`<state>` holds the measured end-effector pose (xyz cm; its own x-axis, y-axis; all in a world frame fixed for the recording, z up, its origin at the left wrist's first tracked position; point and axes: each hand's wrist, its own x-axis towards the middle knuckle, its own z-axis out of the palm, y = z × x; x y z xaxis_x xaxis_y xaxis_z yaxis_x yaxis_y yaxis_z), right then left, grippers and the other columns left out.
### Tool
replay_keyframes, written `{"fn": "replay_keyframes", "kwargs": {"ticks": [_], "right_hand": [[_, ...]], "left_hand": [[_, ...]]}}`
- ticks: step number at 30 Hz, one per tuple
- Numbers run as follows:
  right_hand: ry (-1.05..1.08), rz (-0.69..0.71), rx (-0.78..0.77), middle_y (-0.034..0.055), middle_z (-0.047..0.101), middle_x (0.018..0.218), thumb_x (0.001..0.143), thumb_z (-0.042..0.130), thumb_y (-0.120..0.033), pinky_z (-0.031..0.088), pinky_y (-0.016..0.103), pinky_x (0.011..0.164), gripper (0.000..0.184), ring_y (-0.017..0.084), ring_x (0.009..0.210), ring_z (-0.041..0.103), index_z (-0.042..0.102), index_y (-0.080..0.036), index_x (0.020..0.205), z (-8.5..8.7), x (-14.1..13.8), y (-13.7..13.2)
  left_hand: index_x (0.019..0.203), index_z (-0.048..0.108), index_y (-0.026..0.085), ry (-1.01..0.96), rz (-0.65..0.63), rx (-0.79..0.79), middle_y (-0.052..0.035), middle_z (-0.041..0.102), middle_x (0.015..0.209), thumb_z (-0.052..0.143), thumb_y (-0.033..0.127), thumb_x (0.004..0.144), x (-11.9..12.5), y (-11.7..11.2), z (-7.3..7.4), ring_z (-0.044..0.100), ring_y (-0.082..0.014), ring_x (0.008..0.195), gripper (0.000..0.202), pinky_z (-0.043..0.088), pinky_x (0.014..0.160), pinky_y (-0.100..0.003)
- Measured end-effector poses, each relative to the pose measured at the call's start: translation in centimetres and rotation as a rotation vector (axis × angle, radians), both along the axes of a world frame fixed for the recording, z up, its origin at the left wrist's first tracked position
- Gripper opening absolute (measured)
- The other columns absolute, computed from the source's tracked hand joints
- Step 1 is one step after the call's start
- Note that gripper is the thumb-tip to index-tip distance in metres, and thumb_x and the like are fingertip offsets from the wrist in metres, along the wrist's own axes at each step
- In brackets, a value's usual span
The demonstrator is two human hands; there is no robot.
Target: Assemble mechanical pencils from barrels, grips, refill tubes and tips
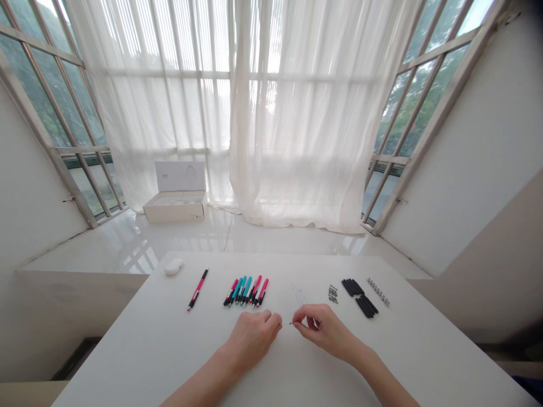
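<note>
We pinch a thin pen refill (pixel 287 323), lower center
Left hand (pixel 254 334) and right hand (pixel 326 327) grip it below colored pens (pixel 246 287).

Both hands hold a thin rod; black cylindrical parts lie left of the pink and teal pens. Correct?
Wrong side: the head view shows the black cylindrical parts right of the pink and teal pens. The left hand and right hand do hold the thin rod.
</note>
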<state>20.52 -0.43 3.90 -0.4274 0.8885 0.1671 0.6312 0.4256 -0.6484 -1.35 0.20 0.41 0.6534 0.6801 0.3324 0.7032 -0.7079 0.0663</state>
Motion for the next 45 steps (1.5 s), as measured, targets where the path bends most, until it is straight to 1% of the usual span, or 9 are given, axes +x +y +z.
{"fn": "replay_keyframes", "kwargs": {"ticks": [7,15,21,24,27,31,35,41,45], "right_hand": [[0.019,0.017,-0.041,-0.0024,0.066,0.067,0.084,0.055,-0.026,0.043,0.022,0.059,0.014,0.010,0.056,0.053,0.067,-0.020,0.081,-1.0,-0.5,-0.1],[0.080,-0.025,-0.077,-0.0036,0.063,0.066,0.084,0.056,-0.029,0.042,0.022,0.057,0.008,0.011,0.057,0.053,0.058,-0.021,0.082,-1.8,-1.1,-0.2],[0.027,-0.004,-0.079,-0.0027,0.065,0.068,0.086,0.055,-0.035,0.042,0.023,0.058,0.015,0.012,0.058,0.053,0.061,-0.021,0.082,-0.9,-1.0,-0.2],[-0.058,-0.113,-0.001,0.0003,0.067,0.072,0.089,0.050,-0.040,0.042,0.025,0.059,0.025,0.014,0.059,0.054,0.064,-0.021,0.082,0.2,1.3,0.7],[-0.232,-0.421,0.085,0.0036,0.070,0.077,0.090,0.044,-0.041,0.041,0.028,0.059,0.030,0.017,0.063,0.057,0.066,-0.022,0.080,0.8,5.7,2.0],[-0.468,-0.759,-0.028,0.0039,0.071,0.078,0.088,0.045,-0.036,0.039,0.028,0.054,0.027,0.022,0.071,0.064,0.068,-0.026,0.078,0.6,11.8,2.9],[-0.516,-0.759,-0.178,0.0040,0.073,0.083,0.083,0.051,-0.030,0.041,0.027,0.057,0.021,0.022,0.075,0.067,0.072,-0.027,0.080,-0.1,14.3,2.8],[-0.487,-0.666,-0.210,0.0030,0.073,0.088,0.079,0.056,-0.028,0.043,0.026,0.060,0.016,0.022,0.080,0.067,0.072,-0.027,0.080,-0.5,13.6,3.0],[-0.529,-0.733,-0.228,0.0045,0.071,0.085,0.077,0.060,-0.033,0.041,0.027,0.056,0.013,0.023,0.077,0.066,0.069,-0.024,0.074,-0.8,13.5,3.0]], "left_hand": [[0.097,0.049,0.022,0.012,-0.064,0.001,0.0006,0.062,0.082,0.041,0.021,0.098,0.1,-0.2,0.2,0.059,-0.0154,0.070,0.009,0.036,0.055,-0.024],[0.103,0.049,0.024,0.072,-0.052,-0.014,0.0014,0.061,0.082,0.041,0.029,0.099,0.0,-0.3,0.3,0.060,-0.0149,0.064,0.010,0.031,0.050,-0.024],[0.094,0.050,0.025,0.083,-0.052,0.008,0.0029,0.059,0.075,0.038,0.028,0.100,-0.2,-0.1,0.0,0.056,-0.0143,0.056,0.014,0.024,0.047,-0.025],[0.094,0.050,0.025,0.038,-0.044,0.018,0.0027,0.059,0.075,0.038,0.027,0.100,-0.2,0.0,0.0,0.056,-0.0140,0.056,0.014,0.023,0.047,-0.025],[0.093,0.051,0.024,-0.005,-0.028,0.023,0.0023,0.059,0.074,0.036,0.026,0.100,-0.3,0.0,-0.1,0.056,-0.0135,0.055,0.016,0.024,0.047,-0.025],[0.092,0.052,0.023,-0.014,-0.025,0.031,0.0019,0.058,0.072,0.035,0.025,0.100,-0.2,0.1,-0.4,0.054,-0.0135,0.054,0.018,0.025,0.046,-0.025],[0.093,0.052,0.023,-0.013,-0.023,0.030,0.0016,0.059,0.074,0.035,0.026,0.100,-0.2,0.1,-0.5,0.055,-0.0133,0.055,0.018,0.026,0.047,-0.025],[0.093,0.052,0.023,-0.022,-0.021,0.024,0.0016,0.060,0.074,0.036,0.026,0.100,-0.2,0.0,-0.4,0.055,-0.0131,0.055,0.018,0.026,0.047,-0.024],[0.093,0.052,0.023,-0.017,-0.022,0.028,0.0017,0.060,0.074,0.035,0.026,0.100,-0.2,0.1,-0.4,0.055,-0.0132,0.055,0.019,0.027,0.047,-0.024]]}}
